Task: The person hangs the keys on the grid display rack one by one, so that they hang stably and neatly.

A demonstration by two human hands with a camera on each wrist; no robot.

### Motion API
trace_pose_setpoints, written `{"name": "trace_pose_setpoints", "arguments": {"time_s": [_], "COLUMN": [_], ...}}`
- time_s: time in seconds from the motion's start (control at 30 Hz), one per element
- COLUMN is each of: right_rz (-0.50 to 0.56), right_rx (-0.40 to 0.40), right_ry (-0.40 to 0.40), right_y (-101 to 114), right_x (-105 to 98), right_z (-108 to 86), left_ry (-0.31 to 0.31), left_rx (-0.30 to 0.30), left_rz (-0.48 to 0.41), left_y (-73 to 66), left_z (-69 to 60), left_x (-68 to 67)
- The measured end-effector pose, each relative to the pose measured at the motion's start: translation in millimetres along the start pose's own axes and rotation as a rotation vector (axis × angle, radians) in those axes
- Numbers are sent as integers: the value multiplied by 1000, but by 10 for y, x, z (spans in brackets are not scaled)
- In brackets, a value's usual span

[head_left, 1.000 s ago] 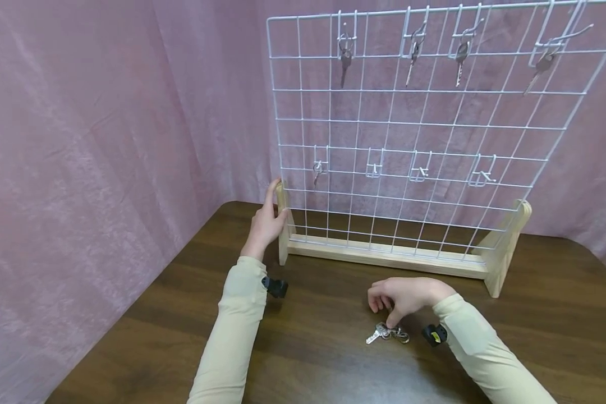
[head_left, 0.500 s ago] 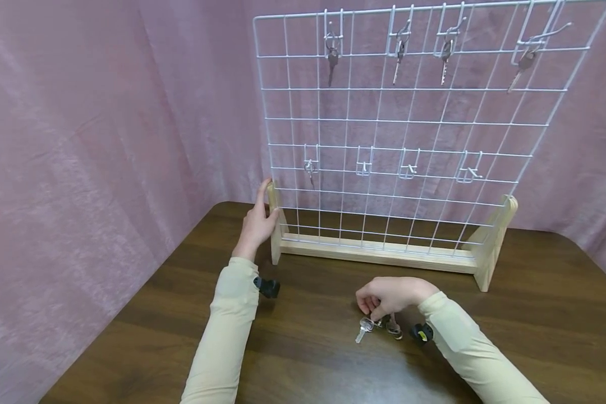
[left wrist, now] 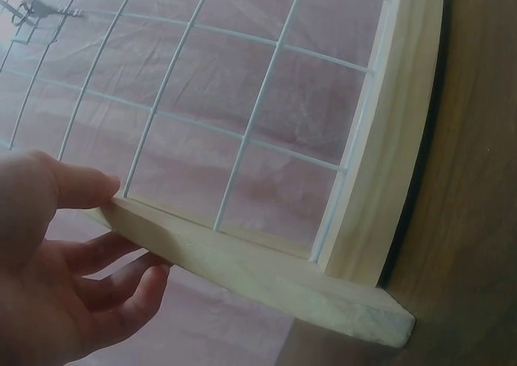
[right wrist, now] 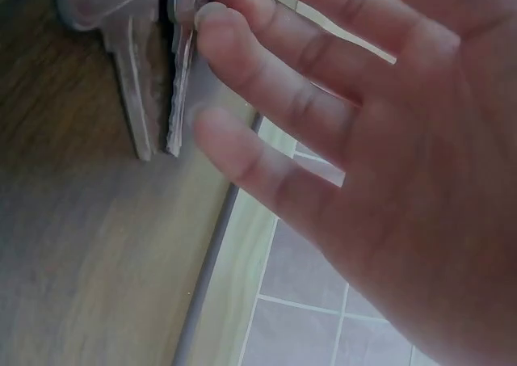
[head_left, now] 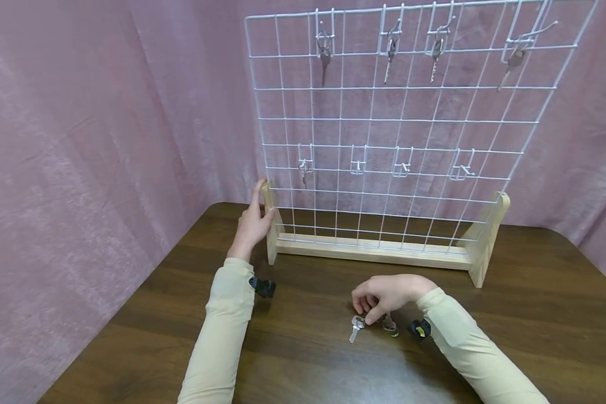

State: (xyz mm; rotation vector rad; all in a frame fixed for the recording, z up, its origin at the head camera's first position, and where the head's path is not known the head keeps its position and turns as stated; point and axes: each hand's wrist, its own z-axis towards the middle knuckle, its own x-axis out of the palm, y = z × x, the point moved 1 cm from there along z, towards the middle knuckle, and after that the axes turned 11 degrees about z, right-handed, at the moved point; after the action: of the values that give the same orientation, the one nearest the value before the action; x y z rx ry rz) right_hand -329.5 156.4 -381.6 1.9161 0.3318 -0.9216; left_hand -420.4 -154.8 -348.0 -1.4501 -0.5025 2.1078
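Note:
My left hand (head_left: pixel 252 227) grips the left wooden end piece (left wrist: pixel 242 261) of a white wire grid rack, thumb on one side and fingers on the other. Low over the tabletop, my right hand (head_left: pixel 386 294) has bent fingers and thumb at a small bunch of keys, seeming to pinch it. One silver key (head_left: pixel 355 330) sticks out left of the thumb, and more keys (head_left: pixel 390 325) show beneath the hand. In the right wrist view, two key blades (right wrist: pixel 137 99) lie beside the fingertips; the thumb is out of sight there.
The wire grid (head_left: pixel 384 132) stands upright in its wooden base (head_left: pixel 373 251). Several keys (head_left: pixel 391 50) hang from the top hooks. On the lower row, one key (head_left: pixel 304 171) hangs at the left; three hooks (head_left: pixel 404 168) to its right are bare. Pink curtains (head_left: pixel 81 140) surround the brown table (head_left: pixel 293 348).
The head view has shifted, so the scene slides left. Under my right hand the keys have turned and spread; one now points more toward the front. My left hand keeps its place on the rack.

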Motion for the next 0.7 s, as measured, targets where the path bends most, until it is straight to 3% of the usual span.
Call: {"name": "trace_pose_setpoints", "arguments": {"time_s": [0.43, 0.7], "right_rz": [-89, -117], "right_rx": [-25, -4], "right_ry": [-38, -113], "right_y": [-15, 12], "right_x": [-25, -84], "right_z": [0, -72], "left_ry": [3, 28], "left_rx": [21, 16], "left_rz": [-24, -36], "left_y": [-4, 22], "left_z": [7, 14], "left_x": [-9, 0]}}
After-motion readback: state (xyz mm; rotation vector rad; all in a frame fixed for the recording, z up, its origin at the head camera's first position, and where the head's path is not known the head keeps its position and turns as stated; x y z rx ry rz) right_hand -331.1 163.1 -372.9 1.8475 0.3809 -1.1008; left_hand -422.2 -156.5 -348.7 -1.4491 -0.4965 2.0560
